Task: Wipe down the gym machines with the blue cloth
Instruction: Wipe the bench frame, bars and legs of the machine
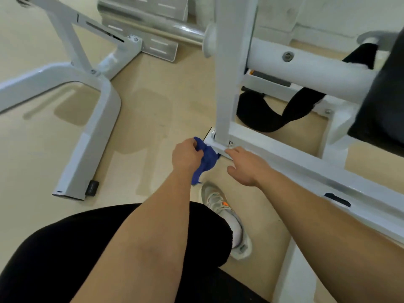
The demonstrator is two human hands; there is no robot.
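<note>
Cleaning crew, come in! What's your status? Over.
Status: left hand grips blue cloth, bunched at white machine base corner. Also right hand open, fingertips at that base. Nothing blocking the cloth. Over.

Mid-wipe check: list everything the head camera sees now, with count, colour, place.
blue cloth: one, blue, bunched at right machine's base corner
right machine frame: one, white, centre to right
left machine frame: one, white, floor left
chrome bar: one, silver, top centre
strap: one, black, behind right frame's upright
pad: one, black, right edge
shoe: one, pale grey, below cloth
left hand: one, grips cloth
right hand: one, fingers straight, touching frame base
</note>
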